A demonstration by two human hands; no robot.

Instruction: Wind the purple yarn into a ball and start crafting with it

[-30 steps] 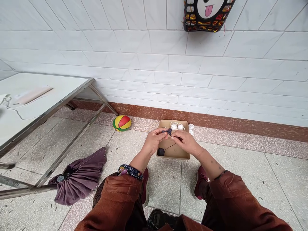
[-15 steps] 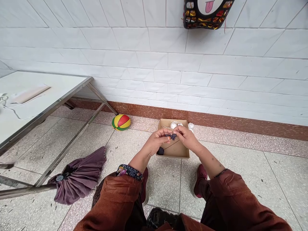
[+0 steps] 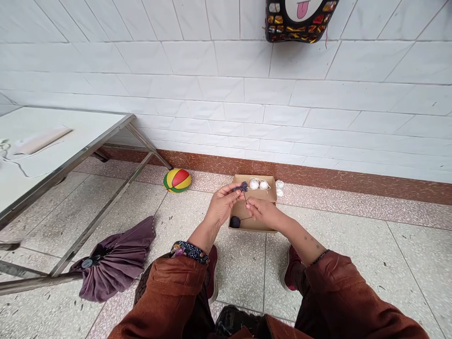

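Note:
My left hand pinches a small dark purple-grey crocheted piece between thumb and fingertips, above the back of a cardboard box. Closed fingers of my right hand grip dark yarn, which runs taut from the piece down to them. From there the yarn slants to a dark yarn ball in the front left corner of the cardboard box. Whether a crochet hook is also inside my right hand cannot be seen. Two white yarn balls sit in the box's back compartment.
More small white balls lie right of the box. A colourful ball rests near the wall. At left are a metal-framed table and a folded purple umbrella-like cloth. A black basket hangs on the wall.
My hands have drawn apart. The left has moved slightly left and up with the crocheted piece; the right has dropped lower, pulling the yarn taut between them.

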